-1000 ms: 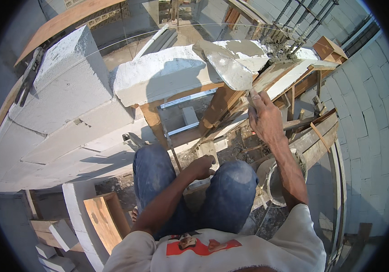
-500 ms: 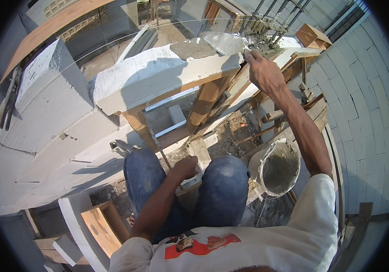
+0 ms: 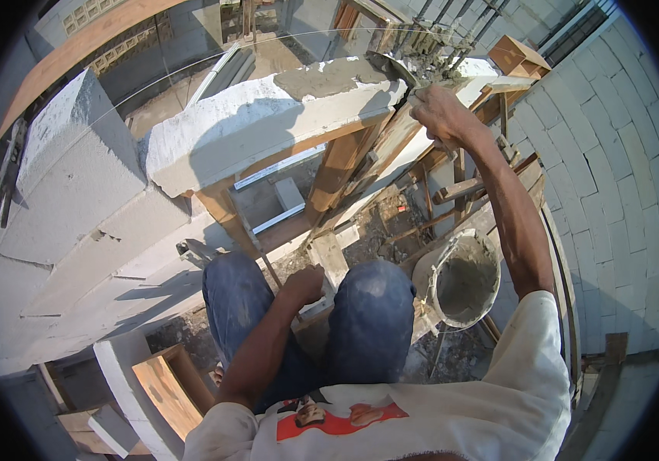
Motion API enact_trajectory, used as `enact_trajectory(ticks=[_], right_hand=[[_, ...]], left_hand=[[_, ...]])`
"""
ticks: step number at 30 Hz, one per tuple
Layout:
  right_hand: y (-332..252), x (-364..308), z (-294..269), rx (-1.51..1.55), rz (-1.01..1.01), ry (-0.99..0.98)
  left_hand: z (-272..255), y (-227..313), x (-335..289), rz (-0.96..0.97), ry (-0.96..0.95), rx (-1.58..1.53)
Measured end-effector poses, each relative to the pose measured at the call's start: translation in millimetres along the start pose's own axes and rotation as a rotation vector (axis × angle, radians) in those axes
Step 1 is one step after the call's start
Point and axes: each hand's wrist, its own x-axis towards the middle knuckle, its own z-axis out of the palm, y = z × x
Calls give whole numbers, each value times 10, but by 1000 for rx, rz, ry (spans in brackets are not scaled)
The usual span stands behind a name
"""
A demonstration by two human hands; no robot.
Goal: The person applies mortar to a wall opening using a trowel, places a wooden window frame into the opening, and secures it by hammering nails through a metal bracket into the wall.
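Observation:
My right hand [image 3: 444, 117] is closed round the handle of a trowel, at the far end of a white block beam [image 3: 225, 146]. The trowel blade [image 3: 393, 67] is tilted, its dark face showing, against the beam's top edge. Grey wet mortar [image 3: 329, 78] lies spread on the beam's top, left of the blade. Lower down, my left hand [image 3: 304, 286] is a closed fist between my knees, near a thin rod [image 3: 269, 273]. What it holds, if anything, is hidden. A bucket of mortar [image 3: 464, 280] stands beside my right knee.
Upright steel bars [image 3: 460, 38] rise beyond the trowel. A taut string crosses above the beam. White stepped blocks [image 3: 76, 165] stand at left, with pliers-like tools [image 3: 13, 169] on them. Timber props and boards lie below the beam. A block wall [image 3: 614, 154] closes the right side.
The trowel blade has turned from lying flat and bright on the mortar to tilted and dark, baring more mortar. My right hand stays near the beam's end; the left fist is unchanged.

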Motion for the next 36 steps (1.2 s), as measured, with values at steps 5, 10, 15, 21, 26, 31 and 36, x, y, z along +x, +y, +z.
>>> enact_trajectory(ticks=[5,10,15,21,26,31,36], right_hand=[[-347,191,-98,44,-265,-91],[-1185,280,-301,-192,-395,-78],[-1678,388,-282,199,-220,-80],[-2116,182,632,312,-50,247],[-1820,-275,1173,192,-232,408],[-1664,-800,456,194,-172,186],[-1683,-72,-15,66,-195,309]], left_hand=[[5,48,25,31,34,-16],[-16,33,-32,-9,28,-16],[7,11,-41,-40,66,26],[25,-23,-57,-51,101,-5],[-45,33,-108,-73,87,-9],[-24,25,-92,-70,115,10],[64,0,13,-30,25,58]])
